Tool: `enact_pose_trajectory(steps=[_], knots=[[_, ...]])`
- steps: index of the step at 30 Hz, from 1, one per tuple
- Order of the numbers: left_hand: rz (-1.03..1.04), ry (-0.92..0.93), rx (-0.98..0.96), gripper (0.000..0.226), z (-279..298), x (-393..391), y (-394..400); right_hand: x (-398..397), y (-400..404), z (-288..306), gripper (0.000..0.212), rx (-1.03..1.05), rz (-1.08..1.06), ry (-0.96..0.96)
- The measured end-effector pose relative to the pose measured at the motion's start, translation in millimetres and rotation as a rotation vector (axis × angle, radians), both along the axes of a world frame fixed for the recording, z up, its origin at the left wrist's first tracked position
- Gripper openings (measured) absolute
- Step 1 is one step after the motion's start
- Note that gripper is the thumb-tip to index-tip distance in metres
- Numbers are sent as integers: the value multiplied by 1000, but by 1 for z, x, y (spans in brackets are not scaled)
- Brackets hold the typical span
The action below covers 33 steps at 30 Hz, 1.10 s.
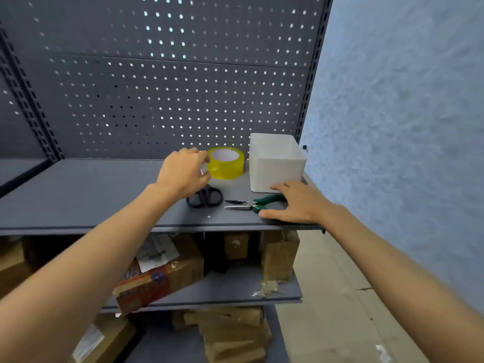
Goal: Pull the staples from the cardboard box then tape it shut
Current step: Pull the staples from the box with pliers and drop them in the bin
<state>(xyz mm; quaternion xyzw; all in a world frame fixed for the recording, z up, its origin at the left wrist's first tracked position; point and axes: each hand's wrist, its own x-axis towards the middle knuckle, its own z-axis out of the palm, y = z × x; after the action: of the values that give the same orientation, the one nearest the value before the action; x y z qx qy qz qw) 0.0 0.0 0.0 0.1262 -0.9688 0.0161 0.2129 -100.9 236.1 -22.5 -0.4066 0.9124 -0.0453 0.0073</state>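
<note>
Yellow tape roll (226, 162) sits near shelf (78, 195) back edge, left hand (184, 171) curled round its left side, right hand (296, 203) flat over green-handled pliers (252, 203) near front-right corner, scissors (205, 197) between, white bin (276, 163) behind.

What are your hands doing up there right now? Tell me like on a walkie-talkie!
Left hand reaching the yellow tape roll, no grip confirmed. Right hand flat over the green-handled pliers. Black scissors between them. Boxes on the lower shelves, untouched.

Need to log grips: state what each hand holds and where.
Left hand curls against the tape roll's left side. Right hand lies flat over the pliers' green handles, gripping nothing.
</note>
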Motion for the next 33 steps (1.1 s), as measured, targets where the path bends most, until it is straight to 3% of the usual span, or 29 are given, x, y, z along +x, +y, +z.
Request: enact_pose_trajectory(steps=[7,25,33], knots=[[20,2,10,34,-7,-5,5,-9,1,-14,83,12,57,-28],[-14,-32,-6,34,-6,-14,11,-3,-2,-32,60,-39,58,129],[-54,0,-9,33,11,-22,23,1,15,-9,36,-292,-13,118]])
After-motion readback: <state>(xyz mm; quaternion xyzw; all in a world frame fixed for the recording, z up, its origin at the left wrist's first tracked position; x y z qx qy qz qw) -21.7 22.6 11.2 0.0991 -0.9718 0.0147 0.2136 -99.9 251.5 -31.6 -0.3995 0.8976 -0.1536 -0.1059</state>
